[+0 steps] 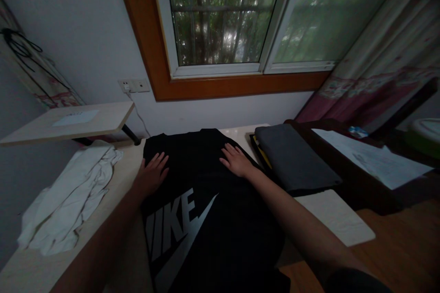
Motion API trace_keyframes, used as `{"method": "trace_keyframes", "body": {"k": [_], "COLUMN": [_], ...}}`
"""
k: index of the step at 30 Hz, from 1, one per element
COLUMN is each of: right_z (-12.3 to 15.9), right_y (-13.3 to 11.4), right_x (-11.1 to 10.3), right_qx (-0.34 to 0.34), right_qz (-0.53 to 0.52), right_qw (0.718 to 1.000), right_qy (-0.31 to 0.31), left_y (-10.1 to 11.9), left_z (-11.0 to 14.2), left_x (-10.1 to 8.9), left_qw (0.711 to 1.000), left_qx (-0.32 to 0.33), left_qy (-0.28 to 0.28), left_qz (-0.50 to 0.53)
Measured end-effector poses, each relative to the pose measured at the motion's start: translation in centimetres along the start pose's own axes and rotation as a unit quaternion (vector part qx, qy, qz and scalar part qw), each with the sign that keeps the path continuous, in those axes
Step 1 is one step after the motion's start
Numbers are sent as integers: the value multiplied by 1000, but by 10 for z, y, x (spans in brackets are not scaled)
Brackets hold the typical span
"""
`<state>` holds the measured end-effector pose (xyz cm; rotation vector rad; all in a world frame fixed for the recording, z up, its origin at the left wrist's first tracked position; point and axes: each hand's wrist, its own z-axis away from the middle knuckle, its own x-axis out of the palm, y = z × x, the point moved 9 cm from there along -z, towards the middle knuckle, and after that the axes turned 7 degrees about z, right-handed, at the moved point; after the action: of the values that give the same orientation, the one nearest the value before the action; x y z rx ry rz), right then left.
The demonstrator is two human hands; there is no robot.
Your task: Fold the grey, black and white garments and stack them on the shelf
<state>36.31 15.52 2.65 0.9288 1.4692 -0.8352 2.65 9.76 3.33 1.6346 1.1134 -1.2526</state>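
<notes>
A black T-shirt (237, 219) with a large grey-white NIKE print lies spread over the table, its lower part reaching toward me. My left hand (153, 174) rests on the shirt's left edge near the far end, fingers stretched out. On the upper right part of the shirt lies my right hand (235, 160), flat with its fingers extended. Neither hand grips the cloth. The shirt's near end runs out of the bottom of the view.
A crumpled white cloth (74, 192) lies at the left, beside a raised shelf (37, 126) with a paper on it. Folded grey cloth (295, 155) sits at the right of the pale table (338, 215). Farther right, a white sheet (371, 158) covers part of a dark surface. A window stands behind.
</notes>
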Motion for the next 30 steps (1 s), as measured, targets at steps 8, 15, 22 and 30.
{"method": "trace_keyframes", "body": {"k": [8,15,22,30], "right_z": [36,37,7,15], "right_y": [-9,-14,-10,-17], "right_x": [-9,-52,-64,-26], "right_qx": [40,43,39,-33], "right_qz": [17,-3,-39,-19], "right_qw": [999,999,997,999], "right_qy": [-2,-20,62,25], "left_y": [-13,-24,-36,-48], "left_z": [-24,-40,-49,-54], "left_x": [8,13,14,3], "left_qw": [999,994,992,992], "left_qx": [49,93,109,122], "left_qy": [-22,-58,-65,-43], "left_qz": [1,7,11,-3]}}
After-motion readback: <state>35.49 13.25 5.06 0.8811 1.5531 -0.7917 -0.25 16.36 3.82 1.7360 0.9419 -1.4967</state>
